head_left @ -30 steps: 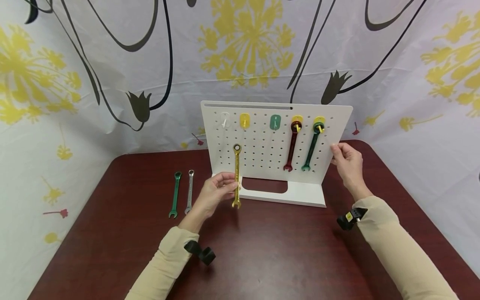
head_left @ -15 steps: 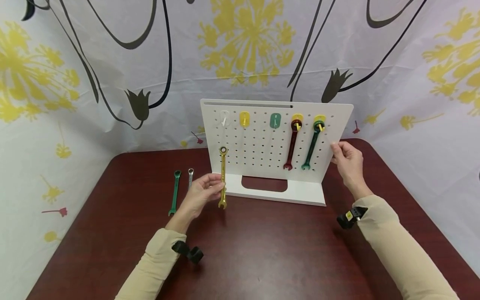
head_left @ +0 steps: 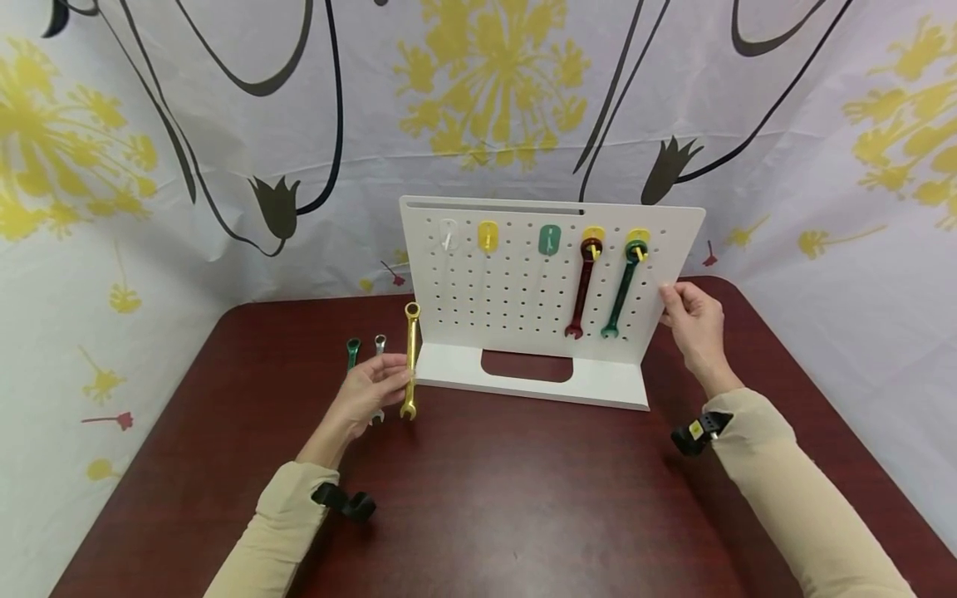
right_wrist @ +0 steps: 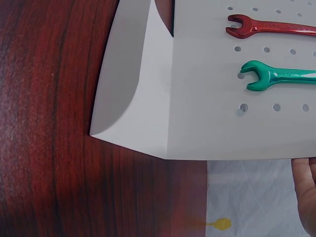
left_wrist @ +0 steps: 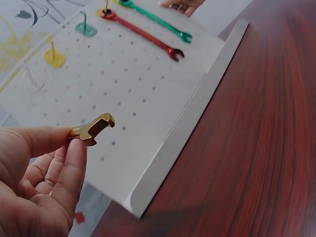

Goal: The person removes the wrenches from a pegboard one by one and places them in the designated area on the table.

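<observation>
My left hand [head_left: 371, 389] pinches a gold combination wrench [head_left: 411, 357] between thumb and fingers, ring end up, just left of the white pegboard [head_left: 508, 282]. In the left wrist view its open jaw end [left_wrist: 94, 129] sticks out past the fingertips. My right hand [head_left: 695, 326] grips the pegboard's right edge, thumb on the front. A red wrench [head_left: 581, 291] and a green wrench [head_left: 622, 291] hang from hooks on the board's right side. Behind the left hand lie a second green wrench [head_left: 353, 350] and a silver wrench [head_left: 380, 344], both partly hidden.
Three hooks hold nothing: a clear one [head_left: 449, 236], a yellow one [head_left: 488, 237] and a teal one [head_left: 549, 240]. The board's base [head_left: 613, 386] stands on the dark red table [head_left: 508, 490]. A patterned cloth [head_left: 478, 100] hangs behind.
My left hand has carried the gold wrench leftward, from in front of the board to beyond its left edge, covering part of the loose wrenches. The right hand stays on the board.
</observation>
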`<move>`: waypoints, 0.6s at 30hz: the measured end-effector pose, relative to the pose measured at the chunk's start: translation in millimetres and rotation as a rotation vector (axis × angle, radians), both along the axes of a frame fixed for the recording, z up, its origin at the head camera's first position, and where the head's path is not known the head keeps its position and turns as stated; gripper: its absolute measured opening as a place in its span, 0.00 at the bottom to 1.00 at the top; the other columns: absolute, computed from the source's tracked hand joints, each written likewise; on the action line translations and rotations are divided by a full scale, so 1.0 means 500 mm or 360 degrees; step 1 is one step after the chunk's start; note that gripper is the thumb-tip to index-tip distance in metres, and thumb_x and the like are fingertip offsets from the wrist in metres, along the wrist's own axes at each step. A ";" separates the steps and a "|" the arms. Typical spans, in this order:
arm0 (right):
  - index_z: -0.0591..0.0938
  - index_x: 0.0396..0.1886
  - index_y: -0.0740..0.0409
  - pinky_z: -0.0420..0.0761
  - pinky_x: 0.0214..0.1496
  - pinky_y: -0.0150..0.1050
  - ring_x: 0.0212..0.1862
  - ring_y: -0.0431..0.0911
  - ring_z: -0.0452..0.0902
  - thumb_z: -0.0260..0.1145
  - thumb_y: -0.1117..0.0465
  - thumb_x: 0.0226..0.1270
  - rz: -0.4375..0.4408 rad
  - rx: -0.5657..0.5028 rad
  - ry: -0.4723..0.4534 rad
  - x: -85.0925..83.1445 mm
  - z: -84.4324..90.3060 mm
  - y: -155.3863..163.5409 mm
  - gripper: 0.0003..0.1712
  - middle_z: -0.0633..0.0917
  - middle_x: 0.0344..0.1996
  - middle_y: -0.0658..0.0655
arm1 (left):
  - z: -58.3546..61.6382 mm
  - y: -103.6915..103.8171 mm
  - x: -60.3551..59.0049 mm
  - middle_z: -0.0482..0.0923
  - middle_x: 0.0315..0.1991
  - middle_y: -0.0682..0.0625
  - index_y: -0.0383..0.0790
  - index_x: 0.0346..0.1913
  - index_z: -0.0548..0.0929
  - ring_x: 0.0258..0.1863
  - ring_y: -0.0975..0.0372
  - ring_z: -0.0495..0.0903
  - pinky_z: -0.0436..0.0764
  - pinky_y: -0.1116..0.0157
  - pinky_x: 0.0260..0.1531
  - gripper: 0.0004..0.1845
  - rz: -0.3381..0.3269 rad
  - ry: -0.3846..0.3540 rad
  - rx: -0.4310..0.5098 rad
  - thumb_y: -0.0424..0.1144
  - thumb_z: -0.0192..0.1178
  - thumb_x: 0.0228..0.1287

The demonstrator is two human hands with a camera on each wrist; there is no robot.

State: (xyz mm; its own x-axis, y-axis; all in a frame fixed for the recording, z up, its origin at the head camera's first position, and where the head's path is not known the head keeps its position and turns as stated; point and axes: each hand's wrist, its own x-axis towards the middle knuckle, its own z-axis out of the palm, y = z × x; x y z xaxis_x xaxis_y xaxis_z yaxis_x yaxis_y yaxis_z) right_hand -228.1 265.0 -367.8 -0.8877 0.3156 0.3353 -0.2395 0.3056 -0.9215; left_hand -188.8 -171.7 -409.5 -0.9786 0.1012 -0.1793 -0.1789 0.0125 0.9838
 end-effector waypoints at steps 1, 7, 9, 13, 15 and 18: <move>0.78 0.34 0.67 0.77 0.32 0.18 0.31 0.30 0.75 0.58 0.61 0.69 -0.0001 0.0000 0.0001 0.000 0.000 0.000 0.11 0.79 0.25 0.38 | -0.001 -0.008 0.000 0.79 0.34 0.55 0.28 0.54 0.73 0.31 0.70 0.80 0.82 0.74 0.33 0.20 -0.0005 0.0000 -0.0016 0.33 0.62 0.61; 0.78 0.34 0.67 0.77 0.32 0.18 0.31 0.30 0.75 0.58 0.60 0.69 -0.0012 0.0015 -0.0005 0.003 0.001 -0.002 0.12 0.79 0.25 0.39 | -0.002 -0.055 0.004 0.78 0.35 0.57 0.26 0.56 0.70 0.32 0.71 0.81 0.81 0.75 0.34 0.21 -0.0022 -0.0005 -0.0090 0.33 0.60 0.63; 0.79 0.34 0.64 0.77 0.33 0.18 0.32 0.30 0.76 0.58 0.60 0.69 -0.0016 0.0021 -0.0016 0.004 0.001 -0.002 0.11 0.80 0.27 0.39 | -0.003 -0.068 0.005 0.79 0.35 0.57 0.26 0.56 0.70 0.32 0.71 0.81 0.81 0.75 0.33 0.22 -0.0013 -0.0013 -0.0093 0.34 0.60 0.63; 0.79 0.35 0.64 0.77 0.33 0.18 0.33 0.30 0.76 0.57 0.59 0.70 -0.0018 0.0031 -0.0024 0.004 0.000 -0.002 0.11 0.80 0.28 0.40 | -0.006 -0.091 0.006 0.79 0.35 0.58 0.24 0.58 0.69 0.32 0.72 0.81 0.81 0.76 0.32 0.24 -0.0008 -0.0022 -0.0102 0.34 0.60 0.63; 0.78 0.36 0.67 0.77 0.33 0.18 0.33 0.30 0.76 0.57 0.60 0.70 -0.0014 0.0036 -0.0018 0.004 0.001 -0.002 0.12 0.80 0.27 0.39 | -0.008 -0.100 0.007 0.79 0.35 0.58 0.24 0.59 0.68 0.32 0.72 0.80 0.81 0.77 0.32 0.25 -0.0007 -0.0028 -0.0111 0.34 0.60 0.63; 0.78 0.36 0.69 0.77 0.33 0.17 0.32 0.30 0.76 0.58 0.60 0.70 -0.0009 0.0037 -0.0006 0.004 0.001 -0.003 0.13 0.79 0.26 0.39 | -0.011 -0.112 0.006 0.78 0.34 0.58 0.23 0.59 0.68 0.30 0.73 0.79 0.80 0.77 0.30 0.25 -0.0010 -0.0030 -0.0127 0.34 0.60 0.63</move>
